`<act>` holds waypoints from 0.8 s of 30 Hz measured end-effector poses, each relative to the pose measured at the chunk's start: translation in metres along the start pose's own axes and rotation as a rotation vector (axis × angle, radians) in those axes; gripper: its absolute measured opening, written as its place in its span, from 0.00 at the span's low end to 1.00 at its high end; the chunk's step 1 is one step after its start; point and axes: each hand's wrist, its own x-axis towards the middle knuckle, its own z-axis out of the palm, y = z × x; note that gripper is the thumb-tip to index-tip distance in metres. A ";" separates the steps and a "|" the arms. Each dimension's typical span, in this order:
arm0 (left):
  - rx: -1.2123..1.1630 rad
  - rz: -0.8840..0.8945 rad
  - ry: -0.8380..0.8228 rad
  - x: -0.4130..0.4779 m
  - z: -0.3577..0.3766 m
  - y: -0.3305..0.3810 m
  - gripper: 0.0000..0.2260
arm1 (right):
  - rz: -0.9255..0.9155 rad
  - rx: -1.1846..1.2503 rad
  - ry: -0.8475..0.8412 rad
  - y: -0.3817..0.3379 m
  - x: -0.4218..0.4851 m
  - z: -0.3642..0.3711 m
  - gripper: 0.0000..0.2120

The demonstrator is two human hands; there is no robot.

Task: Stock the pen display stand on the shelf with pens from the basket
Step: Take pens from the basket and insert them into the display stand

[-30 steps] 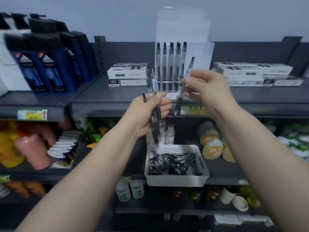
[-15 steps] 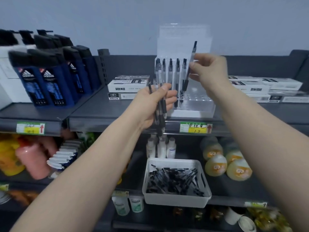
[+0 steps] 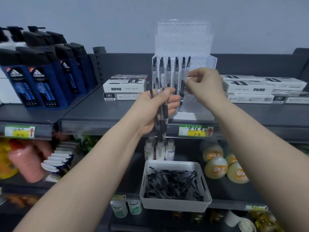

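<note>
While the left hand [image 3: 155, 108] grips pens [image 3: 161, 119] just before the stand [image 3: 197, 114], the right hand [image 3: 203, 84] pinches a pen [image 3: 187, 67] tilted in its row, fingertips at mid-barrel.

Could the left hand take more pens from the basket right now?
Probably not: the left hand grips a bundle of pens, leaving no free fingers, though the open basket below is unobstructed.

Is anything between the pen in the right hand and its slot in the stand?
Nothing visible blocks it. The right hand pinches the pen at the display stand, right of the standing pens. The left hand with its bundle of pens sits just left of the pen's lower end; contact cannot be told.
</note>
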 end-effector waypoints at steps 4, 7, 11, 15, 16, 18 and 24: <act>-0.007 0.006 -0.009 0.001 -0.001 -0.002 0.08 | -0.114 -0.208 0.065 -0.008 -0.007 0.001 0.11; -0.017 0.006 -0.011 0.002 -0.002 -0.003 0.08 | -0.149 -0.273 0.059 -0.012 -0.013 0.000 0.11; -0.023 0.001 -0.019 0.001 -0.002 -0.003 0.08 | -0.124 -0.276 0.038 -0.011 -0.016 -0.001 0.10; -0.016 -0.004 -0.036 -0.002 -0.002 -0.004 0.08 | -0.104 -0.264 0.008 -0.012 -0.019 -0.003 0.11; -0.016 -0.008 -0.048 -0.003 -0.003 -0.004 0.08 | -0.096 -0.254 0.015 -0.013 -0.021 -0.007 0.13; -0.023 -0.022 -0.083 -0.006 -0.004 -0.004 0.08 | -0.121 -0.165 0.086 -0.016 -0.029 -0.016 0.14; 0.015 -0.048 -0.144 -0.012 0.007 -0.007 0.07 | -0.004 0.217 -0.184 -0.038 -0.058 -0.018 0.03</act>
